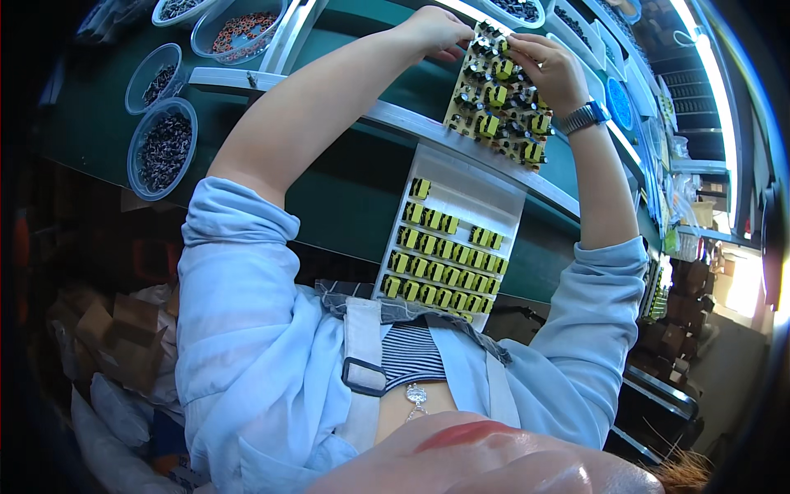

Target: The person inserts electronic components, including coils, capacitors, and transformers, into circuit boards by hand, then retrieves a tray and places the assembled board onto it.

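A tan circuit board panel (453,114), crowded with yellow transformers, dark cylindrical capacitors and other small parts, lies across the pale metal rails. At its far left corner, my left hand (438,31) is closed, its fingertips at the board's edge. My right hand (553,72) reaches over the far right part, thumb and fingers pinched together among the components. Whatever sits between those fingertips is too small to make out. On the near side of the rail is a white tray (485,204) with rows of yellow-and-black transformers (436,271) and some gaps in the far rows.
Clear round tubs with small dark parts (164,151) and orange rings (244,35) stand at the left. More bins of components (573,31) and a blue tub (619,104) line the far right. A metal rail (403,121) crosses the green bench (346,169). Cardboard boxes (123,337) lie lower left.
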`<state>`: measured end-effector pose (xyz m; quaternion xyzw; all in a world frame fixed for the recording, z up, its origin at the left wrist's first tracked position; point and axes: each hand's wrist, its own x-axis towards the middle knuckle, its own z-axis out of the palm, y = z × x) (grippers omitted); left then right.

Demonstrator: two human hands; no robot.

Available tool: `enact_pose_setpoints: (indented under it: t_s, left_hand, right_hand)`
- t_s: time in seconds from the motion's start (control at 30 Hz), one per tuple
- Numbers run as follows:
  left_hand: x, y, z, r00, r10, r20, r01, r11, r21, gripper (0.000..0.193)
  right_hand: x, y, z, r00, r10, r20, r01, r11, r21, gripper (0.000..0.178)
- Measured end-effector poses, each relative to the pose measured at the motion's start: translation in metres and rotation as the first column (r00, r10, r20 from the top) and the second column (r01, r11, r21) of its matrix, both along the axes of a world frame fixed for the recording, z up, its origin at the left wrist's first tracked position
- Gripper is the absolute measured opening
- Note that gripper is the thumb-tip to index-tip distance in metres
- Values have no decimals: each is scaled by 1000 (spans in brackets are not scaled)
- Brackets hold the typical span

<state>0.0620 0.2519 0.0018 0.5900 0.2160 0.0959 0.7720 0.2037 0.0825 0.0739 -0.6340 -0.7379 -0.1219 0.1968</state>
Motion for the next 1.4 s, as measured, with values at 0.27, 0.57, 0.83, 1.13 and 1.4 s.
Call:
enact_pose_setpoints:
  t_s: [0.27, 0.57, 0.83, 1.13, 1.4]
  left_hand:
    - [-42, -3, 22, 918, 291, 268, -394, 740, 546, 18]
    - [-250, -141, 65, 778, -478, -408, 610, 729, 309, 30]
    - [-271, -207, 16, 942, -239, -236, 267, 959, 96, 86]
    - [-261, -208, -9, 954, -228, -196, 280, 910, 307, 89]
    - [-244, -211, -25, 898, -386, 212, 337, 912, 234, 88]
  right_hand:
    - [-66, -83, 35, 903, -171, -395, 234, 965, 115, 17]
    - [-158, -296, -23, 433, -826, -362, 260, 499, -827, 23]
    - [-222, -291, -93, -559, -513, -651, -138, 832, -537, 50]
    - [-244, -293, -118, -562, -356, -747, -102, 925, -365, 47]
    - [-282, -323, -150, -232, -161, -959, 326, 916, -232, 51]
